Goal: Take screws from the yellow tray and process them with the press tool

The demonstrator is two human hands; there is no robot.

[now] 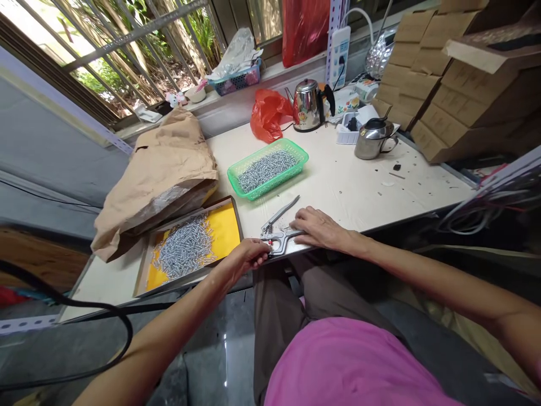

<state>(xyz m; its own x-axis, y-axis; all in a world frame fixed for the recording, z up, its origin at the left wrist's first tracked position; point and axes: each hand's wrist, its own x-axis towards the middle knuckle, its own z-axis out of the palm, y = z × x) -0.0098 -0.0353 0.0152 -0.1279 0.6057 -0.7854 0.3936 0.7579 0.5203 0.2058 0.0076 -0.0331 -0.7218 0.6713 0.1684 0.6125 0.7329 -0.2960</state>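
At the table's front edge lies a pair of silver hand pliers (279, 241) with its handles spread apart and a small spring between them. My right hand (319, 227) is closed over the handle nearer to me, fingers curled on it. My left hand (253, 252) pinches at the jaw end, beside a small red part; whatever its fingertips hold is too small to make out. To the left, a shallow tray (235, 213) with a yellow lining carries a heap of small silver metal pieces (186, 248). Similar pieces fill a green plastic basket (253, 195) beyond the pliers.
A large brown paper bag (160, 152) leans behind the tray. Along the back are a red plastic bag (267, 115), a kettle (307, 107) and a metal pot (374, 141). Cardboard boxes (465, 96) stack at right. A black cable (122, 316) loops at lower left.
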